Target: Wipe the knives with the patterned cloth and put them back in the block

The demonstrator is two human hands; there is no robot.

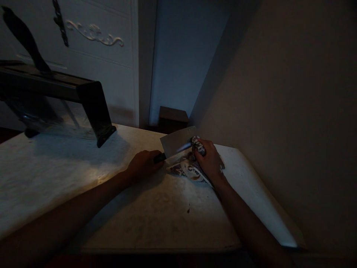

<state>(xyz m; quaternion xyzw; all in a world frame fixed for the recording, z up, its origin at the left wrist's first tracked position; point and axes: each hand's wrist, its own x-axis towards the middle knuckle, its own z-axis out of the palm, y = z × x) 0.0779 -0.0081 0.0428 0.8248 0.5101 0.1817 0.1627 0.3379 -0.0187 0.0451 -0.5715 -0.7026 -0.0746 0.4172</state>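
Note:
My left hand (145,163) is closed round the dark handle of a cleaver (178,142). Its broad blade points right, edge-on above the table. A bunched, patterned cloth (198,145) is gripped in my right hand (208,158), pressed against the blade near its far end. More crumpled fabric in dark and pale tones hangs below that hand and lies on the table (156,208). My right fingertips are partly hidden by the cloth.
A black-framed appliance (90,96) with clear sides and a raised handle stands at the table's left. Behind it is a white door (103,56). A wall (279,111) runs along the right, and a dark box (173,115) sits beyond the far edge.

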